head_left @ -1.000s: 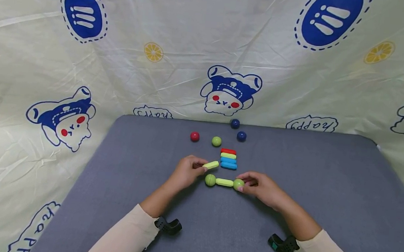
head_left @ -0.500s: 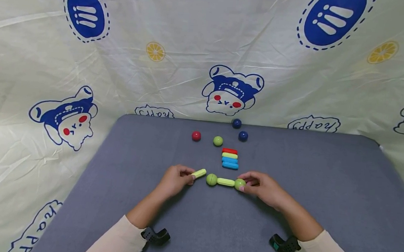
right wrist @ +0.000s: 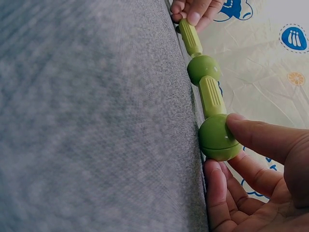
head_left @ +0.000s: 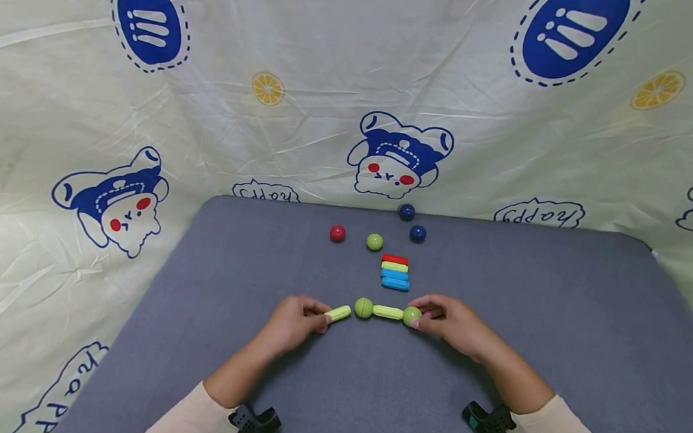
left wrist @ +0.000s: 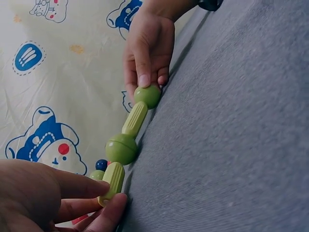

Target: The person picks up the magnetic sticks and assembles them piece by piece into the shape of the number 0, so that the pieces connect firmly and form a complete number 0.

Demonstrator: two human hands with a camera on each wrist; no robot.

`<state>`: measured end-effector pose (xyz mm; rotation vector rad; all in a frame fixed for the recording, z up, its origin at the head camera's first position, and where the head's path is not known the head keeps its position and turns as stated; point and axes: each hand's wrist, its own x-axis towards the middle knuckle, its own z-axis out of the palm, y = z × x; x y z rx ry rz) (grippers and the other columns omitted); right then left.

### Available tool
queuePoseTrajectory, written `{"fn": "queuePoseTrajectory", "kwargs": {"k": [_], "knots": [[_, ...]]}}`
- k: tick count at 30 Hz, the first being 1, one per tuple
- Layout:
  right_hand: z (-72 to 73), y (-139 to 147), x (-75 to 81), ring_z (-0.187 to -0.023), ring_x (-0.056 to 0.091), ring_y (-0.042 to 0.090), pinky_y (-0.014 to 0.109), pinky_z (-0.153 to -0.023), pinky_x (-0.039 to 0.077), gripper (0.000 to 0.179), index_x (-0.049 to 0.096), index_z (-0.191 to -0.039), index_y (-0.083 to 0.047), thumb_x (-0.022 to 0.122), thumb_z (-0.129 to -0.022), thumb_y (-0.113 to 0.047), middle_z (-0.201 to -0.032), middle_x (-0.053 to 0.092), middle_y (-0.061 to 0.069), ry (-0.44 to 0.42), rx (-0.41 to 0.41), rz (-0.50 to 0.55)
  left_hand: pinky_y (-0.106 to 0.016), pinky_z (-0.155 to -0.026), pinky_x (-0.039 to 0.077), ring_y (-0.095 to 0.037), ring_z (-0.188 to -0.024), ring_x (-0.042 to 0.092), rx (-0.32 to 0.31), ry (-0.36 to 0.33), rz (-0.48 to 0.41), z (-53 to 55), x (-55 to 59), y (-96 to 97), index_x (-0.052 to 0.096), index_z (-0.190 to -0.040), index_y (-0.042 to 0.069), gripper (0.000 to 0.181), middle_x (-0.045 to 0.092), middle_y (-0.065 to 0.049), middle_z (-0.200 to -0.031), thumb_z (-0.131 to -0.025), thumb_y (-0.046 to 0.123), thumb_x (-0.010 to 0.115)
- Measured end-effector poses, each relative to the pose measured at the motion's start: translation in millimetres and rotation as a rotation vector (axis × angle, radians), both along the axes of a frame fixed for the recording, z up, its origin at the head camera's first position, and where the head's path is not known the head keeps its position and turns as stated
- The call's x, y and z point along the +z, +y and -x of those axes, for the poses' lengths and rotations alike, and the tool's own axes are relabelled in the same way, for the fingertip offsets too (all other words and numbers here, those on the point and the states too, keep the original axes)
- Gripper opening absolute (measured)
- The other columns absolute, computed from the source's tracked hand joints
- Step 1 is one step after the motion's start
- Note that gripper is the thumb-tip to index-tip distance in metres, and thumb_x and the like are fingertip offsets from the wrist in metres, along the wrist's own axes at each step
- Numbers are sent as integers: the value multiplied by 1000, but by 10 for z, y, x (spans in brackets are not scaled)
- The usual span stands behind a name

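My left hand (head_left: 296, 323) pinches a light yellow-green ribbed rod (head_left: 339, 313) by its outer end. The rod's free tip points at a green ball (head_left: 364, 308), with a small gap between them in the head view. A second yellow-green rod (head_left: 387, 312) joins that ball to another green ball (head_left: 412, 316). My right hand (head_left: 455, 328) holds this right-hand ball between thumb and fingers, as the right wrist view shows with the thumb on the ball (right wrist: 219, 137). Both balls are close to the grey cloth surface.
Behind the hands lie two blue rods (head_left: 395, 284), a yellow-green rod (head_left: 394, 267) and a red rod (head_left: 395, 258) in a stack of rows. Farther back are a red ball (head_left: 337, 233), a green ball (head_left: 374, 242) and two dark blue balls (head_left: 418, 234). A printed curtain (head_left: 303, 144) hangs behind the table.
My left hand has carried its rod left and toward me, from beside the coloured rods to the left of the joined piece. The right hand keeps its hold on the ball.
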<state>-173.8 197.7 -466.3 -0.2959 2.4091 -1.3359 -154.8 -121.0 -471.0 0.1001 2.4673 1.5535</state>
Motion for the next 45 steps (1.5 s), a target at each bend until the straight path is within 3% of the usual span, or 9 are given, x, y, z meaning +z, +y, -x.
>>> {"fn": "queuePoseTrajectory", "kwargs": {"k": [12, 19, 32, 45], "knots": [[23, 1, -18, -99, 59, 21, 34, -77, 48, 36, 66, -126, -7, 71, -96, -25, -113, 67, 11, -4, 1, -5, -29, -71, 60, -13, -75, 72, -25, -70, -69, -51, -9, 87, 72, -112, -5, 22, 75, -15, -95, -93, 5, 69], [24, 2, -19, -99, 59, 21, 34, -78, 48, 35, 65, -126, -7, 71, -96, -23, -113, 67, 11, 0, 2, -2, -30, -72, 61, -12, -74, 71, -104, -128, -105, -40, 1, 171, 68, -118, -8, 29, 74, -15, -97, -92, 5, 70], [14, -2, -19, -99, 59, 21, 34, -76, 48, 36, 65, -127, -8, 70, -96, -25, -114, 67, 11, 11, -5, -15, -33, -73, 61, -15, -73, 72, -172, -190, -158, -33, 42, 312, 58, -132, -6, 52, 72, -11, -89, -85, 7, 78], [13, 0, -27, -100, 59, 21, 33, -74, 49, 36, 66, -129, -9, 70, -97, -25, -117, 66, 11, 25, -7, -21, -33, -71, 62, -15, -73, 72, -164, -203, -164, -48, 51, 328, 63, -123, -8, 39, 76, -17, -96, -89, 8, 74]]}}
